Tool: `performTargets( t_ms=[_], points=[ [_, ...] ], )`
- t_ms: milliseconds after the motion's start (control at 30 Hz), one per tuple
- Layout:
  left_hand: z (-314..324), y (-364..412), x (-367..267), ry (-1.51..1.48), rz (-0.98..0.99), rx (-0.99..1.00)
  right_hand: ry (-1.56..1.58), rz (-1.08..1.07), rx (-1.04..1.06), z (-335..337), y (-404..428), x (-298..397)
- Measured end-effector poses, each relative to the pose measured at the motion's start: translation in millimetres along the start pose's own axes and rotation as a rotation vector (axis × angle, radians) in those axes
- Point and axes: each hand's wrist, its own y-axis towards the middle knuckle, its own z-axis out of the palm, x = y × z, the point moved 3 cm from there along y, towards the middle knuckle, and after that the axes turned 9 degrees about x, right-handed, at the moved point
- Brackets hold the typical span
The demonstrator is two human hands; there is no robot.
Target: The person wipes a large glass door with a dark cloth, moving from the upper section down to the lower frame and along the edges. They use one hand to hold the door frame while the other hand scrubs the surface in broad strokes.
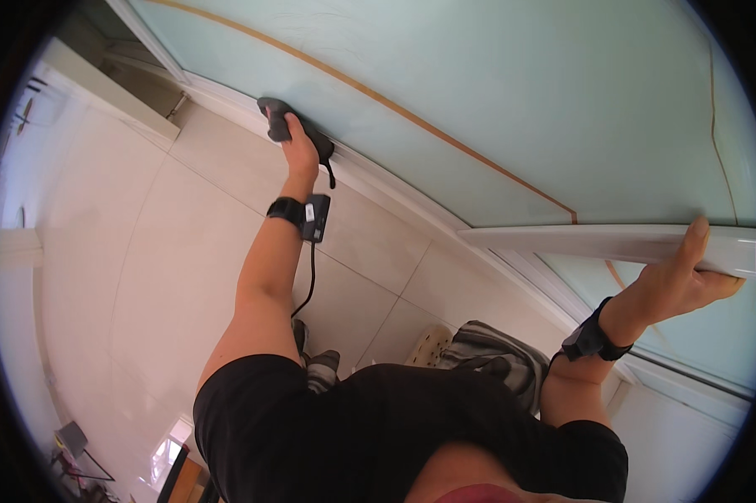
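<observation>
My left hand (302, 151) holds a dark grey cloth (279, 122) against the lower part of a frosted glass door panel (416, 69), beside its white bottom rail. Part of the cloth hangs below my palm. My right hand (680, 276) grips the white edge frame (579, 242) of that panel, with the thumb laid over the frame and the other fingers partly hidden. Thin brown lines (378, 97) run across the glass. Each wrist wears a black strap with a small device (316, 217).
Large pale tiles (227, 207) cover the floor. A second glass panel (698, 339) stands behind the frame at the right. Below me are a beige clog with holes (429, 346) and striped fabric (504, 358). A wooden piece of furniture (186, 481) is at the lower left.
</observation>
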Motion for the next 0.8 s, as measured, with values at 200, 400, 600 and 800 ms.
performTargets(
  t_ms=[200, 400, 600, 800],
  points=[
    [12.6, -80.1, -19.4, 0.152, 0.031, 0.184, -0.119, 0.010, -0.031, -4.5, 1.3, -10.0],
    [-19.6, -62.7, -41.8, -0.280, -0.501, 0.222, -0.171, 0.010, -0.014, -12.4, 2.6, -22.4],
    [-111.1, 24.1, -44.5, -0.151, -0.566, 0.061, -0.344, 0.068, -0.035, -8.7, -2.8, -12.6],
    [-196.2, 127.9, -43.3, -0.146, -0.472, -0.285, -0.363, 0.132, -0.070, -13.1, -7.5, -22.6]
  ],
)
